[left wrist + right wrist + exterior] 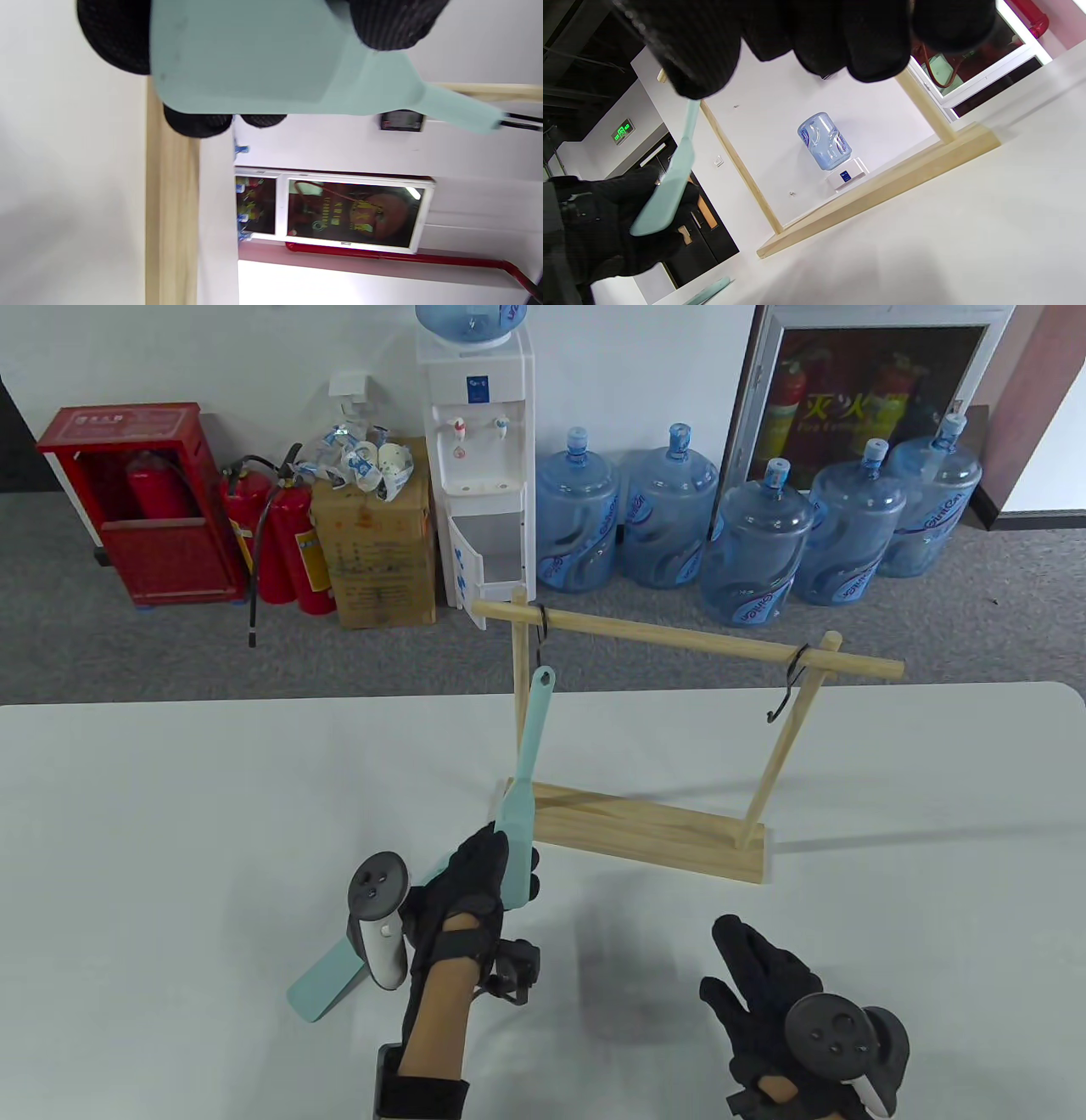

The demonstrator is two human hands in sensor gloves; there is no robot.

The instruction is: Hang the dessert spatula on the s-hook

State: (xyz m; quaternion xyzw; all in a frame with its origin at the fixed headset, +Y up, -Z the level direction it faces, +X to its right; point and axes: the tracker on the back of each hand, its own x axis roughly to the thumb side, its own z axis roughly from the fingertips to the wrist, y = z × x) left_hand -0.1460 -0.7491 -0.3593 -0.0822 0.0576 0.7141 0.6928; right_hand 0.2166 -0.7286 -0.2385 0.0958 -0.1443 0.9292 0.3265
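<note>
A: What was behind the white table [127, 814]?

B: A grey floor and a white wall. By the wall stood a water dispenser [479, 458], blue water bottles [755, 551], a cardboard box [377, 543] and red extinguishers [284, 534] beside a red cabinet [140, 504].

A: And on the table?

B: A wooden rack [653, 729] on a flat base, with two posts and a bar across the top. Two black hooks hung from the bar. The left hook [541, 632] was near the left post, the right hook [793, 678] near the right post.

A: Where was the spatula [524, 780]?

B: It was light blue and was held up, its handle pointing up toward the left hook. The hole at the handle end was just at that hook. I could not tell if the hook already passed through the hole.

A: Who held it?

B: The left hand [475, 891]. Its fingers [110, 38] were clamped on the wide blade, as the left wrist view showed.

A: And the right hand [772, 993]?

B: It was low over the table, well apart from the rack. Its fingers were spread and held nothing.

A: Anything else?

B: A second light blue spatula [327, 984] lay flat on the table, just left of the left hand, partly under its tracker.
</note>
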